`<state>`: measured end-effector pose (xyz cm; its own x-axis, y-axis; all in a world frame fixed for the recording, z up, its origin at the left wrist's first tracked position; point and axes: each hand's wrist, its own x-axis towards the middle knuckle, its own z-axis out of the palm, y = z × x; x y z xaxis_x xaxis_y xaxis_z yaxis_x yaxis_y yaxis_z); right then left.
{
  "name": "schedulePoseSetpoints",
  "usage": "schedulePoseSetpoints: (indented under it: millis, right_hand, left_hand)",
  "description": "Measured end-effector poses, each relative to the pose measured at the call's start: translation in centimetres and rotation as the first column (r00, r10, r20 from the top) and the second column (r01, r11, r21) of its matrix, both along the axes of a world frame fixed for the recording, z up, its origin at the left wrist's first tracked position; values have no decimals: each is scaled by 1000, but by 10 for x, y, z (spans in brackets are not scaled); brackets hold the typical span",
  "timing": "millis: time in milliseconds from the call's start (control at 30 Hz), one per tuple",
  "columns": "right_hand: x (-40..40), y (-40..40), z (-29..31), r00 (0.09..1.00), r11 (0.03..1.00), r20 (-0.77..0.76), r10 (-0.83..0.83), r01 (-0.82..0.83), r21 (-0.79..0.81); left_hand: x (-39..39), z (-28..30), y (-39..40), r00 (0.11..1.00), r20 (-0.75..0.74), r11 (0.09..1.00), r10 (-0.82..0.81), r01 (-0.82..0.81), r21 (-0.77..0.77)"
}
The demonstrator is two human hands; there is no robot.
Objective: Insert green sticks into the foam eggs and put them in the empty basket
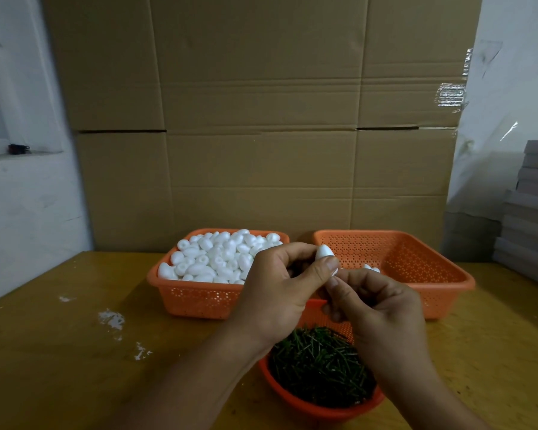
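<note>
Head view is showing the left hand point(280, 280) pinching a foam egg point(324, 254) while the right hand point(375, 301), at its 5 o'clock, is curling around something hidden, likely a stick needing straight, gentle centering into the egg's base.

Three orange baskets were counted on the table: a left basket point(199, 301), a right basket point(441, 283) and a nearer, smaller basket point(317, 409). The foam eggs point(218, 257) heaped in the left basket were too many and too overlapped to be counted. One foam egg point(323, 252) was seen held up between two hands, the left hand point(277, 290) and the right hand point(376, 308). At least two white eggs point(371, 268) were made out in the right basket, partly hidden behind the hands. The green sticks point(317, 367) in the nearer basket were piled too densely to be counted. One table point(59, 367) was seen.
</note>
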<state>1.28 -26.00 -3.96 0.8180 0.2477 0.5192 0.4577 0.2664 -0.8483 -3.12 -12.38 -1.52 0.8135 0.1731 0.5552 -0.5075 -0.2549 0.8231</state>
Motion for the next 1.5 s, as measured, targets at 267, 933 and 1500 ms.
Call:
schedulePoseSetpoints:
  millis: [267,933,1500]
  right_hand:
    - [43,-7,2,973,966,-55,-226,216,-139]
    - [145,-6,-3,780,220,326,-534,501,-837]
    - [154,-2,-9,773,165,309,-553,466,-869]
  left_hand:
    - [6,-22,-4,962,-210,970,171,-127,209]
    - [4,-28,-9,941,-314,915,123,16,404]
    - [0,-23,-11,937,-305,877,168,-1,481]
